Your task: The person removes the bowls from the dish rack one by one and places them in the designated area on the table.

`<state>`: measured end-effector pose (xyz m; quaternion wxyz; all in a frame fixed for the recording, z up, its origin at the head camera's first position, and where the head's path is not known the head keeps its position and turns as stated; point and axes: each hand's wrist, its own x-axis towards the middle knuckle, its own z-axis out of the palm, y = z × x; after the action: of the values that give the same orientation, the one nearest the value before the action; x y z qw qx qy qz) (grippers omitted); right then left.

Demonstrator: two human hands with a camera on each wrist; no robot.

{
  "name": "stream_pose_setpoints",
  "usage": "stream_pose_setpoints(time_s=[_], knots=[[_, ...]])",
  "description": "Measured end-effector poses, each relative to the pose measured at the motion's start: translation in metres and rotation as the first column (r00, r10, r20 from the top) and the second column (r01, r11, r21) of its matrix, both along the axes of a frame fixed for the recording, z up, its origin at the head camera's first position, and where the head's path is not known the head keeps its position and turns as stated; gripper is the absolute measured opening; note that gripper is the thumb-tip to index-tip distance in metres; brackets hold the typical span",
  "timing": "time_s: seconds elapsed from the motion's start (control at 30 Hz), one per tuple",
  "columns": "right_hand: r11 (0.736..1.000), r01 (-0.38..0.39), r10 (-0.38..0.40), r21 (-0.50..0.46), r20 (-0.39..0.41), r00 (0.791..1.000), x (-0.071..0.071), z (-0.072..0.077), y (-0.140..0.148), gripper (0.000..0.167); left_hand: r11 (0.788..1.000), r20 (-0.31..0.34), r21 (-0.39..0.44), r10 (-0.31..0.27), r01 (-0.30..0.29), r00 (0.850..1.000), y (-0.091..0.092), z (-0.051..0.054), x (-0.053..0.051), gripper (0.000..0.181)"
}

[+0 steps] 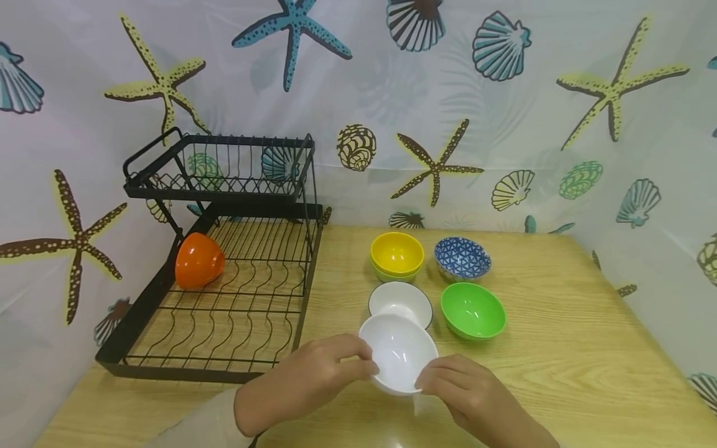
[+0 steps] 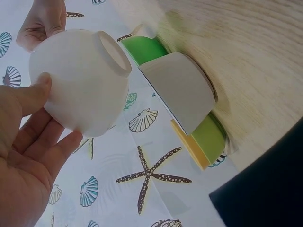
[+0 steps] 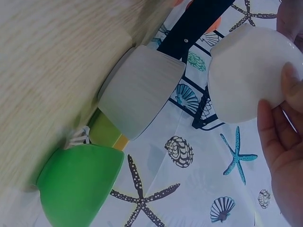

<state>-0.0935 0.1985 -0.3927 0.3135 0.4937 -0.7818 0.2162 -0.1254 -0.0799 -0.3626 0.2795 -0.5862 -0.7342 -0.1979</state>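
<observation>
Both hands hold a white bowl (image 1: 399, 353) above the front of the table, its inside tilted toward the head camera. My left hand (image 1: 319, 373) pinches the bowl's left rim between thumb and fingers; the right hand (image 1: 467, 395) grips its lower right rim. In the left wrist view the bowl's rounded outside and foot ring (image 2: 115, 53) show. Just behind it on the table stands another white bowl (image 1: 400, 300) with a dark rim, partly hidden by the held one. A green bowl (image 1: 473, 311) is to the right of that one.
Farther back, a yellow bowl (image 1: 397, 252) is nested in a yellow-green bowl (image 1: 394, 275), beside a blue-patterned bowl (image 1: 462, 259). At left stands a black two-tier dish rack (image 1: 224, 377), with an orange bowl (image 1: 198, 261) on its side in the lower tier. A patterned curtain (image 1: 358, 81) surrounds the table.
</observation>
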Motion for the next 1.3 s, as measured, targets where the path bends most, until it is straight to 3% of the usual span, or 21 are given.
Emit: stream_pose_setpoints(time_s=[0.1,0.3,0.5,0.6,0.8,0.93,1.07,1.3], knots=[[1.0,0.003,-0.003,0.004,-0.004,1.0,0.0,0.0,0.0,0.032,1.0,0.005,-0.003,0.013,-0.013,1.0,0.001,0.001,0.0,0.028],[1.0,0.015,-0.015,0.003,-0.005,1.0,0.0,-0.001,0.001,0.033,0.999,0.143,-0.021,0.044,-0.041,0.989,0.001,0.004,0.002,0.031],[0.999,0.026,-0.028,-0.025,-0.053,0.998,-0.002,0.001,0.003,0.035,0.999,0.128,-0.019,0.048,-0.046,0.991,-0.002,0.008,0.0,0.041],[0.997,0.05,-0.055,-0.05,-0.095,0.994,-0.003,0.003,0.007,0.036,0.997,0.168,-0.026,0.076,-0.073,0.983,-0.005,0.011,0.0,0.046],[0.985,0.143,-0.154,-0.097,-0.114,0.981,-0.007,0.005,0.019,0.039,0.989,0.174,-0.017,0.15,-0.149,0.973,-0.014,0.016,-0.005,0.048],[0.96,0.263,-0.268,-0.09,-0.042,0.963,-0.009,0.007,0.035,0.042,0.981,0.187,-0.025,0.193,-0.192,0.963,-0.021,0.02,-0.007,0.046],[0.921,0.385,-0.383,-0.054,0.04,0.923,-0.013,0.008,0.052,0.048,0.973,0.2,-0.038,0.232,-0.229,0.952,-0.026,0.022,-0.008,0.047],[0.877,0.478,-0.478,-0.045,0.012,0.879,-0.026,0.003,0.07,0.056,0.967,0.214,-0.025,0.254,-0.254,0.943,-0.033,0.022,-0.014,0.044]])
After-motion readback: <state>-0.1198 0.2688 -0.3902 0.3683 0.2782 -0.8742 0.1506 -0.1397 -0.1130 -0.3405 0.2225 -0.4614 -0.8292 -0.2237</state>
